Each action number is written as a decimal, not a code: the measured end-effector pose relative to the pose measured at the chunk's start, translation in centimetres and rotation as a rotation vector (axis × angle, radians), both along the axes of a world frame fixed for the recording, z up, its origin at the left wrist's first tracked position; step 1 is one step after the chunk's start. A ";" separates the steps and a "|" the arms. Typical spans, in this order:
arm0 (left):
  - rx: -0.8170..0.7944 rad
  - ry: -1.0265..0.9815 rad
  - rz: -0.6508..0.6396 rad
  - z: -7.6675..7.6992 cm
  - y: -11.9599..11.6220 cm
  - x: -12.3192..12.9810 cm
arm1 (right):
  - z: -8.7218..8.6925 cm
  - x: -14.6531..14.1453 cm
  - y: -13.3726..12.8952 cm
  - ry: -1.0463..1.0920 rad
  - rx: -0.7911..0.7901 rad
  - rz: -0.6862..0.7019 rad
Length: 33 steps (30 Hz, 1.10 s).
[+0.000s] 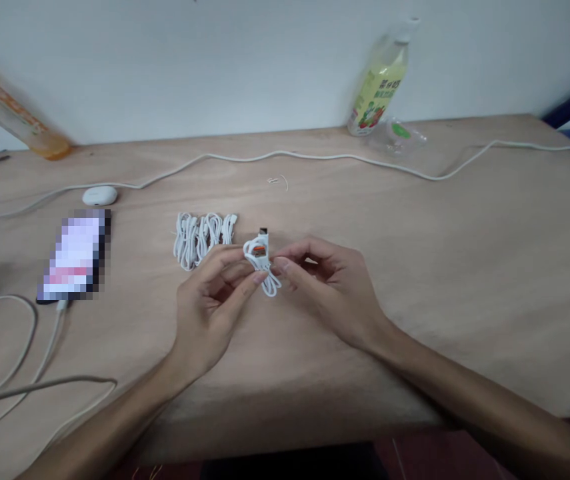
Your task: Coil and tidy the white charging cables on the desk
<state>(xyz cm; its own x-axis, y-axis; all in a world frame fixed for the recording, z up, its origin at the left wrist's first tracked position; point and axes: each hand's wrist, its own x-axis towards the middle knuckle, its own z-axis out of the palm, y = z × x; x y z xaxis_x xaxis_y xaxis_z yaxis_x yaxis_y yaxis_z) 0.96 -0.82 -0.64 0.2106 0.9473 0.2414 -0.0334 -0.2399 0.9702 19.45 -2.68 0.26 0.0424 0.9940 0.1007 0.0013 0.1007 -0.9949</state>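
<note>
A small coiled white USB cable [270,283] is pinched between the thumb and fingers of my left hand [209,307], above the middle of the table. Its metal USB plug [263,233] points away from me, and an orange patch shows within the coil. My right hand [332,287] meets the coil's right side, thumb and index finger pressed together; whatever lies between those fingertips is too small to tell. Just beyond my left hand, several bundled white cables [197,237] lie in a row on the wooden table [439,267].
At left are a phone [72,257] with a charging lead, a white earbud case [99,195] and loose cords. A long white cord [279,153] crosses the back. Small white strips [279,181] lie before it. An orange bottle [25,123] and yellow-labelled bottle [379,87] stand by the wall.
</note>
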 end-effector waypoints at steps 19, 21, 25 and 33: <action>-0.081 0.016 -0.073 0.5 0.1 0.1 | 0.1 0.0 0.3 0.051 -0.070 0.062; -0.091 0.027 -0.084 0.7 0.2 0.1 | 0.1 0.2 0.4 0.068 -0.095 0.089; -0.060 0.039 -0.054 0.7 0.1 0.2 | 0.2 0.4 0.5 0.111 -0.137 0.126; -0.075 0.046 -0.002 0.1 0.0 -0.1 | 0.5 0.2 0.3 0.101 -0.140 0.096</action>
